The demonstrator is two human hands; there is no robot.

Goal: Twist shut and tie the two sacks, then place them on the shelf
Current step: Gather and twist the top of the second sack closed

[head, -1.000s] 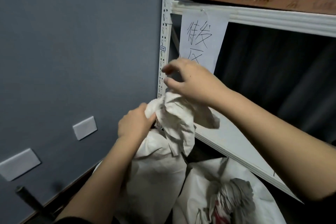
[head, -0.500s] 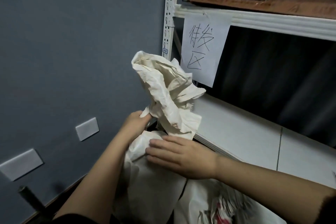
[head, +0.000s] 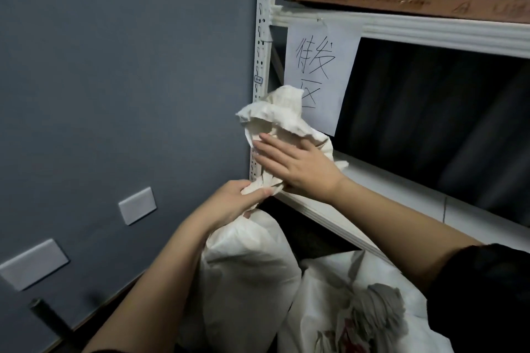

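Observation:
A white woven sack (head: 246, 261) stands below the shelf edge, its neck gathered into a crumpled flare (head: 275, 114) that rises in front of the shelf post. My left hand (head: 232, 203) grips the gathered neck just above the sack's full body. Straight fingers of my right hand (head: 298, 166) lie flat against the flared top above that grip. A second white sack (head: 324, 309) sits lower right with its mouth open, grey and red contents showing. The white shelf board (head: 401, 195) runs to the right behind my right arm.
A white perforated shelf post (head: 263, 37) stands beside the grey wall (head: 129, 66). A paper sign (head: 321, 71) with handwriting hangs from the upper shelf beam (head: 430, 31), which bears flat cardboard (head: 415, 3). Two blank wall plates (head: 137, 205) sit lower left, with a dark rod (head: 48, 315) below them.
My right hand has moved up from the sack's body onto the flared top. The left hand keeps its grip on the neck. The flare has shifted right, in front of the sign.

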